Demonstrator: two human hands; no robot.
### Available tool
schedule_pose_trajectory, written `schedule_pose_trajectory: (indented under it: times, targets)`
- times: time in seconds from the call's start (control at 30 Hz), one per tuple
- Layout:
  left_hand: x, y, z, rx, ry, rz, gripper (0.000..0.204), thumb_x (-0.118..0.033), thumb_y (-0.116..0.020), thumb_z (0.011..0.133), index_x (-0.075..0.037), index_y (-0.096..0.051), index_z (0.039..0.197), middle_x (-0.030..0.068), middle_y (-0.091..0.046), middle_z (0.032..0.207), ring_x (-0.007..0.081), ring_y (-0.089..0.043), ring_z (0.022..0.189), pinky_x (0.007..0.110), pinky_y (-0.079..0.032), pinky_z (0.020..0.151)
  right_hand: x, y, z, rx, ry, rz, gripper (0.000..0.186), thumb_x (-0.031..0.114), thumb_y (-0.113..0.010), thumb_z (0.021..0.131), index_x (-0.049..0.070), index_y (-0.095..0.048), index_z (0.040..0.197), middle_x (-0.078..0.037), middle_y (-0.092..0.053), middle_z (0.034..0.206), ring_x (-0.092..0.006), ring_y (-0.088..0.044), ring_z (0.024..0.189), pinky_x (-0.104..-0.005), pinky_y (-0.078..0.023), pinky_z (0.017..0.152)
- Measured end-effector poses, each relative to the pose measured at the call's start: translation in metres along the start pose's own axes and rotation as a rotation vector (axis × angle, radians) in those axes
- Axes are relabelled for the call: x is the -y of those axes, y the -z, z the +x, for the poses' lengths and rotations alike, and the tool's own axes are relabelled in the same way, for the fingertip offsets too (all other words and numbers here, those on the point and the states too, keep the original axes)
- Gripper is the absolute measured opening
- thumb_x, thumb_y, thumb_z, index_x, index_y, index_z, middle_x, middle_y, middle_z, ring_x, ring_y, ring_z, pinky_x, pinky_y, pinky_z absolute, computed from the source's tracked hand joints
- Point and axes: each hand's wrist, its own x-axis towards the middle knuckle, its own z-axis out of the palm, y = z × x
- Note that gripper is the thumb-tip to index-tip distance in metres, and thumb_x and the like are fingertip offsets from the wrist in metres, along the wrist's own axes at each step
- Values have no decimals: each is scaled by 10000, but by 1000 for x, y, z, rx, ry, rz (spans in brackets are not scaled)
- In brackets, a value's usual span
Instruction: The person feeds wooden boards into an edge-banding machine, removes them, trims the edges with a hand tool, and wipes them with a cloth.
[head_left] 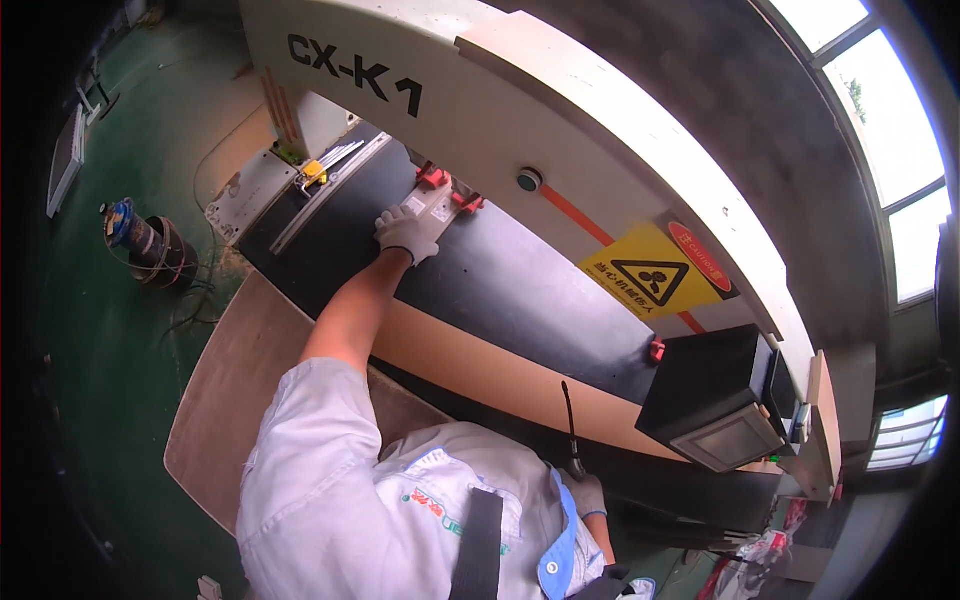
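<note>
My left hand (405, 236), in a white glove, reaches to the machine's dark bed (515, 285) and lies with fingers apart on the end of a light grey plate (434, 208) between red clamps (466, 203). Low at right, my gloved right hand (583, 492) grips a dark tool with a long thin stem (569, 420), partly hidden by my clothing. A long tan board (500, 371) runs along the bed's near side. A brown panel (230, 400) sits lower, left of my arm.
The machine's white beam (620, 120) arches overhead, with a warning label and a black boxy housing (700, 380) at right. A metal bracket with yellow part (314, 172) is at back left. A cylindrical unit with cables (145, 245) stands on the green floor. Windows are at right.
</note>
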Motion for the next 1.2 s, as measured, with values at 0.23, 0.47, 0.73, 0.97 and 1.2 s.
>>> schedule_pose_trajectory:
  times: [0.23, 0.47, 0.73, 0.97, 1.2]
  targets:
    - [0, -9, 12, -47, -28, -1, 998, -511, -860, 749, 37, -510, 1506, 208, -572, 1422, 379, -544, 1372, 464, -439, 1168, 40, -13, 20, -23, 147, 100, 487, 445, -709, 1010, -37, -781, 1006, -182, -752, 818, -305, -741, 795, -486, -561, 770]
    - [15, 6, 5, 10, -177, 11, 994, -410, -910, 697, 13, -528, 1512, 212, -568, 1412, 400, -541, 1370, 483, -423, 1188, 76, -5, 60, -46, 253, 147, 375, 373, -698, 1010, -2, -715, 1015, -125, -734, 827, -262, -739, 792, -442, -563, 741]
    - [61, -23, 65, -378, -796, 289, 502, -164, -648, 977, -203, -642, 1477, 126, -601, 1418, 407, -561, 1356, 493, -450, 1146, 206, 26, 110, -133, 406, -201, 426, 388, -622, 1043, 37, -675, 1279, -315, -755, 1175, -528, -710, 1144, -596, -554, 983]
    - [13, -22, -28, -138, -270, -184, 613, -420, -862, 860, -175, -644, 1377, 116, -628, 1309, 371, -617, 1240, 511, -487, 1035, 273, 4, 178, -68, 465, -273, 395, 348, -619, 1041, 11, -667, 1240, -329, -752, 1150, -538, -704, 1136, -606, -553, 984]
    - [37, -45, -67, -171, -547, -126, 1196, -456, -1043, 543, -5, -519, 1519, 297, -526, 1440, 455, -560, 1345, 559, -468, 1158, 278, -32, 138, 130, 565, -240, 379, 338, -647, 1028, -9, -649, 1179, -334, -753, 1073, -545, -713, 1073, -612, -550, 936]
